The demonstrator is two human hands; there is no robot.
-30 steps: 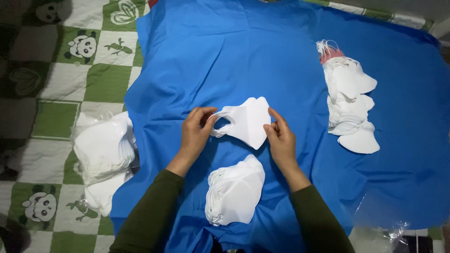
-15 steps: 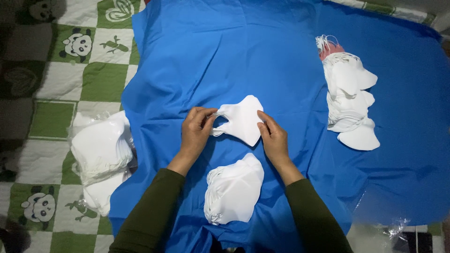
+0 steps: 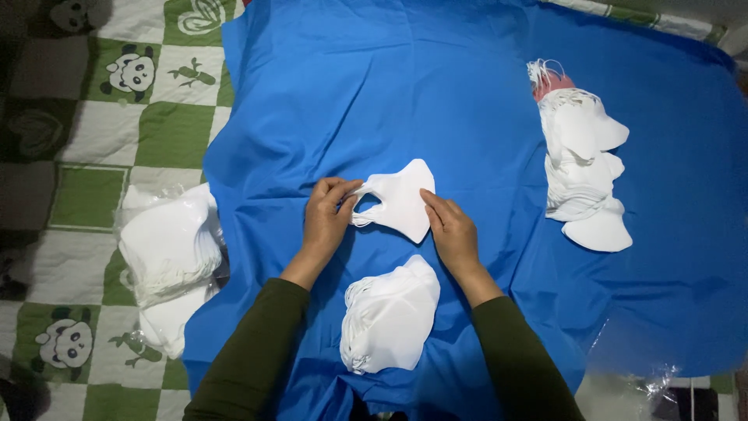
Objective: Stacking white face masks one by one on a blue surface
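Under my work lies a blue cloth (image 3: 467, 101), spread over a quilt (image 3: 101, 140) of green, white and dark squares printed with pandas. Clear plastic wrap (image 3: 647, 374) crinkles at the near right. The lighting is even and soft.

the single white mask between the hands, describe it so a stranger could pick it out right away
Start at the big blue cloth spread over the green and white checked cover. Near its middle, the left hand and right hand touch one flat white mask. Unlike the white piles around it, it lies alone, one layer.
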